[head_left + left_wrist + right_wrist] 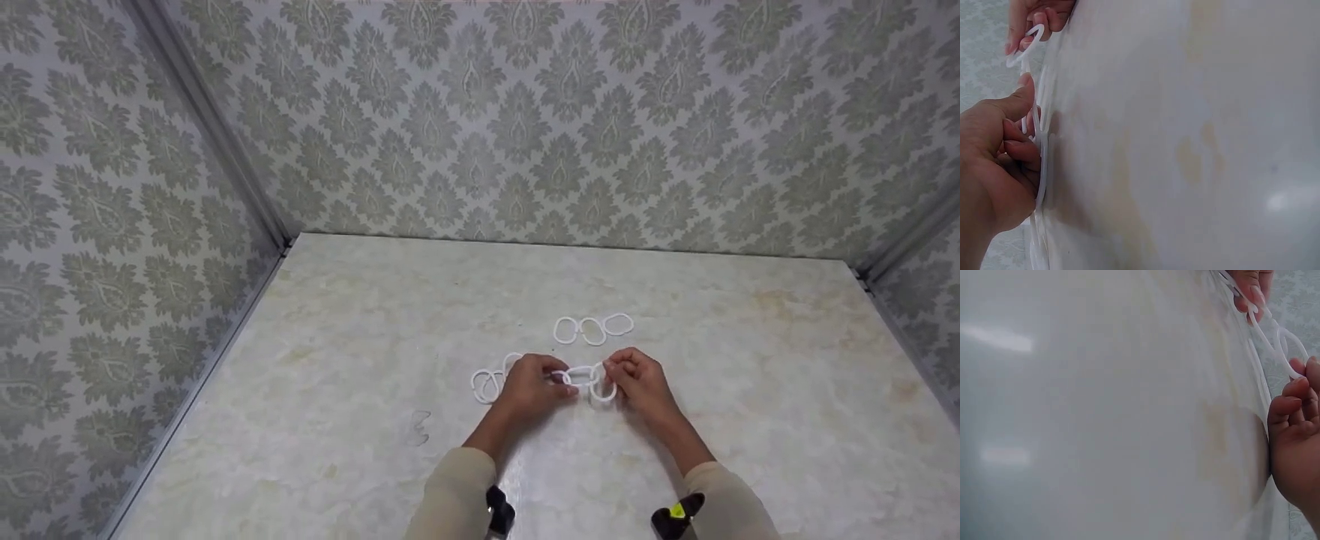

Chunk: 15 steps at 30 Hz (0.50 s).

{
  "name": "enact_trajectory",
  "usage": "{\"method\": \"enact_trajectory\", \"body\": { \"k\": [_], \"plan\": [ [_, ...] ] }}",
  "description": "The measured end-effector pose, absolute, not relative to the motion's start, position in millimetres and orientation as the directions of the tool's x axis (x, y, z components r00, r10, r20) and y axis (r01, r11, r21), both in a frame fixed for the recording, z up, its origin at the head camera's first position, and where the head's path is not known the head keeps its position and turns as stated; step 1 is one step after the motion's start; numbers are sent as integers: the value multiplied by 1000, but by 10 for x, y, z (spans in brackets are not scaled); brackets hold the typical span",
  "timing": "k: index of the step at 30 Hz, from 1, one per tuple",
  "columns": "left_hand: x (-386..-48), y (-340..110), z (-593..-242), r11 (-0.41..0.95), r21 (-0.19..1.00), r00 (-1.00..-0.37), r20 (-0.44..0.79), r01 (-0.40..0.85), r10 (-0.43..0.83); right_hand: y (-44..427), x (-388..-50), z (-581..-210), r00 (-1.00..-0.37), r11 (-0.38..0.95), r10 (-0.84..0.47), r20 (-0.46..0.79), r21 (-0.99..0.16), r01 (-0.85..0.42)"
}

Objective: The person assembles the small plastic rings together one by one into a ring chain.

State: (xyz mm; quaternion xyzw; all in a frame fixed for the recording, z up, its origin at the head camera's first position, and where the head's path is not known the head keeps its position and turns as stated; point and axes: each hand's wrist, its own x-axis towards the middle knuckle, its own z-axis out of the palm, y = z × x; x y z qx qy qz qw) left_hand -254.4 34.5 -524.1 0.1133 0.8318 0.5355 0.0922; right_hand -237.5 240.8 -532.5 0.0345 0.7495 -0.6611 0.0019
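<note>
White plastic chain links span the gap between the two hands, just above the table. My left hand (531, 386) pinches a link (581, 369) between thumb and fingers. Under and beyond that hand, more joined links (475, 384) of the chain trail out to the left. At the chain's right end, my right hand (637, 382) pinches an oval link (602, 400) with thumb and fingertips. This end link is hooked through its neighbour, as the right wrist view shows. Whether the end link has a gap in its loop cannot be made out.
Three white links (582, 328) lie in a row on the marbled table (360, 315), behind the hands. A thin, clear curved piece or mark (420, 429) is left of the left forearm. Patterned walls (480, 135) bound the back and sides.
</note>
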Motion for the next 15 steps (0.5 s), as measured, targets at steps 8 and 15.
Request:
{"method": "enact_trajectory", "body": {
  "k": [8,15],
  "plan": [
    [-2535,327,-5239,398,913,-957,-38,83,287,2331,-2352,-5383,-996,143,64,64,-988,-55],
    [-2544,331,-5245,410,909,-953,-60,70,296,2292,-2335,-5430,-988,166,96,123,-980,-106]
  ]
}}
